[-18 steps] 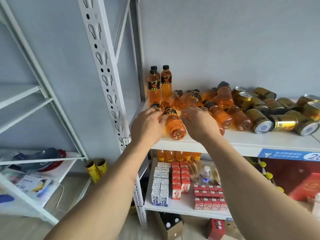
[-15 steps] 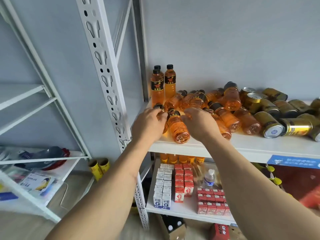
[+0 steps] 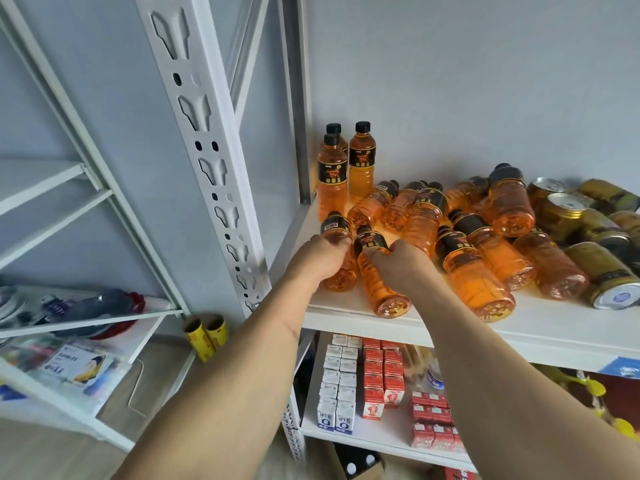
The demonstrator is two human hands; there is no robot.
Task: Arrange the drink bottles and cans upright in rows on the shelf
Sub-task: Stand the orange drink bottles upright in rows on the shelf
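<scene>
Now both hands' fingers closed on lying bottles: left hand (image 3: 320, 259) on left bottle (image 3: 337, 251), right hand (image 3: 403, 263) on right bottle (image 3: 379, 271), caps rearward.

Shop storeroom: stocked metal shelving (image 3: 398, 318)

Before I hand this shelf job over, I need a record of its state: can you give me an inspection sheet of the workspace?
Surface: white shelf, crowded, front edge bare.
Job's things: three upright bottles in the back left corner; the other orange bottles lie on their sides; gold cans lie or stand jumbled at the right.
Clutter: nothing seen beyond the drinks.
Grippers: left hand grips one lying bottle; right hand grips the next bottle.
Cables: nothing seen.
Surroundings: carton packs on the lower shelf; a second white rack at the left; grey wall behind.
</scene>
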